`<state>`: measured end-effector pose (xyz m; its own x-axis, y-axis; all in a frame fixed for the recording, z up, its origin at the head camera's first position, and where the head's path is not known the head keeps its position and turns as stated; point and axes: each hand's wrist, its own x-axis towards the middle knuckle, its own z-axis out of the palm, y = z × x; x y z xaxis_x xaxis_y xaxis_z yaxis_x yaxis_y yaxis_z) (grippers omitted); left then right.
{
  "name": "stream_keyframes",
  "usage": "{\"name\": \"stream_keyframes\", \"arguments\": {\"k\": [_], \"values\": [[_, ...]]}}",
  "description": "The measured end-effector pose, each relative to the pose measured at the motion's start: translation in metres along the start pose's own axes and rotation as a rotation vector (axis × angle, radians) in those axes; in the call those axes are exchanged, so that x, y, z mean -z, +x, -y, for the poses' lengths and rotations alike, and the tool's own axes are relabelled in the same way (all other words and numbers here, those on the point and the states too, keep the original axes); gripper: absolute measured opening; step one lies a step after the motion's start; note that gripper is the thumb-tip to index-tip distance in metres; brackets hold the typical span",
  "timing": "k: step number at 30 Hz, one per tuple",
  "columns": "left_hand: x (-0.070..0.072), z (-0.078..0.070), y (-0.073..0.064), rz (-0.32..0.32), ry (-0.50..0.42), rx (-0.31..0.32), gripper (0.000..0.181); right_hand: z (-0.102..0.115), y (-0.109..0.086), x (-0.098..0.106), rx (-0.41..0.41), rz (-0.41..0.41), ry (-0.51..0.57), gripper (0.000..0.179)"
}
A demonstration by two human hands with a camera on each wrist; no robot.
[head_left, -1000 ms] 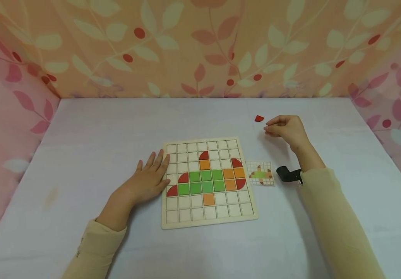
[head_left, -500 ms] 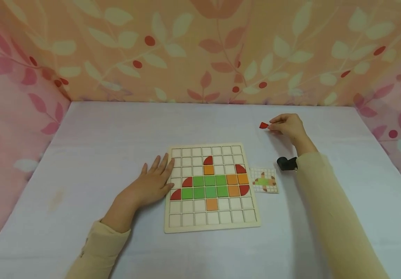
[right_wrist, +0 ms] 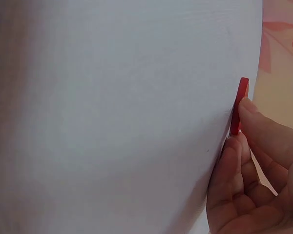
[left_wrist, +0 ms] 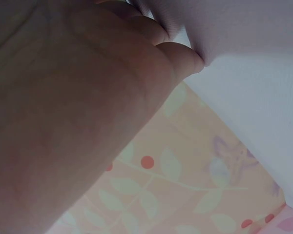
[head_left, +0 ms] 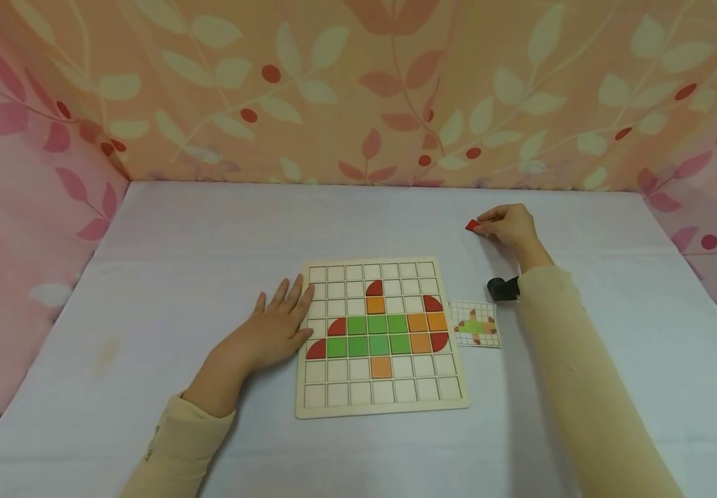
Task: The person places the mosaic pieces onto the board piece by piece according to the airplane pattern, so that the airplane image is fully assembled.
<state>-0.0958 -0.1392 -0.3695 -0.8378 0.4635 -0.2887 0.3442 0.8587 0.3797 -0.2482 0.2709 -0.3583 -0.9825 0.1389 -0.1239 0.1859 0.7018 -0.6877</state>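
My right hand [head_left: 508, 225] pinches a small red tile [head_left: 472, 225] between thumb and fingers, beyond the board's far right corner. In the right wrist view the red tile [right_wrist: 240, 106] stands tilted up on edge at the thumb tip. My left hand [head_left: 276, 325] lies with straight, spread fingers on the left edge of a square wooden grid board [head_left: 333, 391]. On that board sit green square tiles [head_left: 377, 324], orange square tiles [head_left: 381, 367] and several red quarter-round tiles [head_left: 336, 327]. The left wrist view shows mostly the palm and curved fingers [left_wrist: 180, 58].
A small printed pattern card [head_left: 477, 325] lies against the board's right side. The wrist camera [head_left: 503, 288] is strapped at the right cuff. White cloth [head_left: 240, 228] covers the table, and a floral curtain [head_left: 321, 104] closes off the back and sides.
My right hand has reached the red tile, gripped it and tipped it up off its flat rest. The left hand stays at the board's edge. The head view has shifted slightly.
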Motion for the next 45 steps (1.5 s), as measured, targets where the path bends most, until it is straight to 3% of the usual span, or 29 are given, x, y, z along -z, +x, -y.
{"name": "stream_keyframes", "arguments": {"k": [19, 26, 36, 45], "values": [[-0.001, 0.001, 0.0, -0.006, 0.003, -0.005, 0.069, 0.001, -0.012, 0.002, -0.057, 0.025, 0.073, 0.026], [-0.001, 0.001, 0.0, 0.0, 0.008, -0.001, 0.069, 0.0, -0.018, 0.005, -0.008, 0.035, 0.075, 0.032], [0.0, 0.0, 0.002, 0.012, 0.008, 0.0, 0.07, 0.0, -0.031, 0.008, 0.007, 0.05, 0.193, 0.029], [0.0, 0.002, 0.003, 0.008, 0.011, 0.005, 0.07, 0.017, -0.056, 0.005, 0.019, 0.068, 0.285, 0.03]]}}
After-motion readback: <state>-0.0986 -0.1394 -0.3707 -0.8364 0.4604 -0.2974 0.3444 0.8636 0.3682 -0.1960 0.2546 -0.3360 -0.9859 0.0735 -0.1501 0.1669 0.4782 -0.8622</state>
